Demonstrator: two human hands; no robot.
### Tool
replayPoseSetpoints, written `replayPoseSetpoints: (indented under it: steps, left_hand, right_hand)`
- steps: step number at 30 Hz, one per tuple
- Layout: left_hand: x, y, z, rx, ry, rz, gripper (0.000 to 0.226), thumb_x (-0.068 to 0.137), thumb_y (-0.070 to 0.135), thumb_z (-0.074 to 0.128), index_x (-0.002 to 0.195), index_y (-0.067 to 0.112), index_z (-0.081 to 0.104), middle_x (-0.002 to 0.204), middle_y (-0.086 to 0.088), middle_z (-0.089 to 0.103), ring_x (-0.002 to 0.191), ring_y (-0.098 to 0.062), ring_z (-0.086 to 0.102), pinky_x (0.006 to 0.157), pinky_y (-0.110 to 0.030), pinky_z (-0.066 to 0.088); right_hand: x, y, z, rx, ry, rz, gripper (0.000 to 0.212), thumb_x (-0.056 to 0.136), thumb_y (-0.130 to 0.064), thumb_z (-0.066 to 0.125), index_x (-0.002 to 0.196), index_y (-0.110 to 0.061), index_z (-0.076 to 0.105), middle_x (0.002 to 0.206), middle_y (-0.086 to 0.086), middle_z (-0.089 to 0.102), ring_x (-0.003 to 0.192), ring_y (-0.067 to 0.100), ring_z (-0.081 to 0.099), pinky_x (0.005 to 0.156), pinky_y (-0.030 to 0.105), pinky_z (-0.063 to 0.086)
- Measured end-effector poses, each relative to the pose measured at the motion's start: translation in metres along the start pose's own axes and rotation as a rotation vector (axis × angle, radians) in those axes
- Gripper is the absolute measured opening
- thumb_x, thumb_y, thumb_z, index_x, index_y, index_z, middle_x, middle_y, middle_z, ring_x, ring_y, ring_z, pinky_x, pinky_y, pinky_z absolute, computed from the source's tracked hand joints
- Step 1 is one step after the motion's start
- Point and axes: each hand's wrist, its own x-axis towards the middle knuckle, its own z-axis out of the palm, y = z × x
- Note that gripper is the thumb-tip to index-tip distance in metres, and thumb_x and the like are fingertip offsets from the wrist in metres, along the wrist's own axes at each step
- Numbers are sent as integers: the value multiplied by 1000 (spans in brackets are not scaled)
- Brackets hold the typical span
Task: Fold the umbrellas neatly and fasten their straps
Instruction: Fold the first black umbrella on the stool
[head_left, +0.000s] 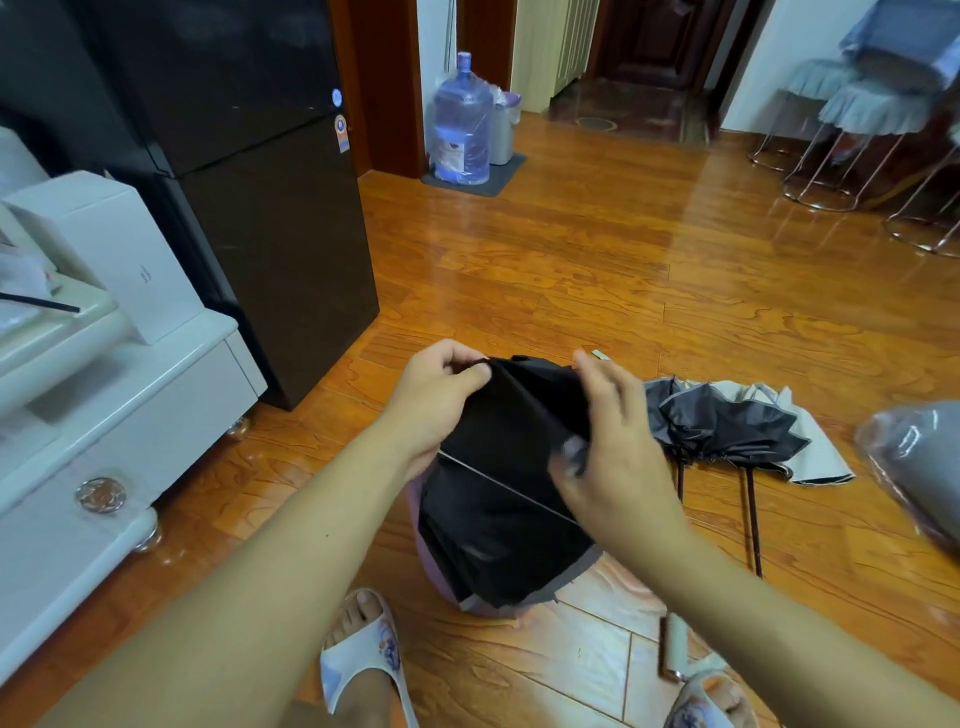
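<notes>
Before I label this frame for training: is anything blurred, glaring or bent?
Head view: the right hand is smeared by motion at the fingertips; the left hand and black umbrella are sharp; glare streaks the wooden floor; wide-angle bending leans the fridge and doorways.

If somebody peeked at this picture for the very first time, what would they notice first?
First, the two hands in the middle: the left hand pinches the top edge of a black umbrella while the right hand holds its other side. Next, a second, grey umbrella lying half-collapsed on the shiny wooden floor just to the right. Far back, a big blue water jug stands by the doorway.
</notes>
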Motion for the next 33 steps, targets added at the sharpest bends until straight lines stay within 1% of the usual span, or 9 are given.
replayPoseSetpoints:
  steps: [2, 5, 10, 14, 17, 20, 25, 29, 33]
  left_hand:
    - [1, -1, -6, 19, -43, 53, 12, 97, 3, 63, 94, 14, 66, 82, 1, 67, 69, -1, 62, 56, -14, 46]
    - [1, -2, -11, 41, -89, 109, 20, 96, -3, 62, 92, 16, 66, 85, 2, 67, 75, -5, 61, 64, -15, 48]
    - [0, 2, -13, 6, -153, 140, 25, 93, -11, 62, 101, 12, 66, 85, 3, 70, 75, -4, 64, 64, -15, 50]
    - [1, 2, -16, 43, -142, 139, 23, 92, -8, 65, 104, 11, 70, 88, 2, 71, 84, -9, 65, 77, -20, 55]
    - [3, -5, -23, 123, -9, 109, 19, 96, 2, 65, 108, 16, 70, 99, -2, 74, 90, -10, 69, 83, -22, 55]
    - [-6, -20, -42, 431, 105, -85, 13, 97, 6, 54, 91, 13, 63, 87, -7, 69, 74, -20, 65, 67, -31, 53]
    - [-46, -50, -60, 548, -234, -641, 18, 99, 34, 62, 104, 16, 61, 105, -8, 69, 86, -21, 67, 66, -34, 56]
    - [-43, -64, -57, 448, -236, -372, 39, 97, 21, 68, 133, 28, 56, 129, -1, 59, 114, -14, 57, 85, -27, 47]
    - [-36, -57, -50, 453, -271, -121, 5, 94, 17, 71, 92, 12, 71, 107, 0, 69, 100, -9, 60, 89, -23, 43]
  right_hand:
    - [14, 0, -11, 341, 19, 254, 78, 87, -3, 64, 153, -31, 31, 128, -8, 54, 103, 6, 59, 89, 21, 52]
    - [32, 16, -19, 565, -105, 502, 65, 88, -2, 63, 136, -43, 49, 123, -5, 65, 97, 15, 69, 87, 48, 59]
    - [47, 20, -32, 553, -304, 497, 43, 88, -29, 78, 128, -36, 63, 124, -19, 59, 120, 8, 56, 99, 38, 50]
    - [55, 20, -36, 561, -369, 500, 12, 89, -30, 76, 93, -19, 76, 90, 7, 76, 92, 29, 73, 86, 53, 58]
    - [57, 21, -36, 510, -308, 465, 16, 89, -28, 77, 79, -16, 73, 76, 16, 68, 72, 27, 65, 66, 41, 50]
    - [55, 25, -36, 519, -224, 467, 16, 90, -25, 76, 80, -13, 71, 72, 16, 64, 65, 23, 57, 61, 37, 44]
    - [50, 39, -31, 573, -177, 534, 20, 89, -24, 75, 84, -6, 70, 80, 25, 68, 72, 26, 60, 69, 41, 47]
    - [51, 31, -29, 603, -147, 504, 18, 90, -21, 74, 85, -5, 69, 78, 14, 65, 73, 23, 59, 69, 39, 46]
    - [56, 20, -28, 638, -102, 488, 16, 92, -19, 73, 84, -6, 69, 78, 9, 65, 73, 21, 60, 69, 35, 46]
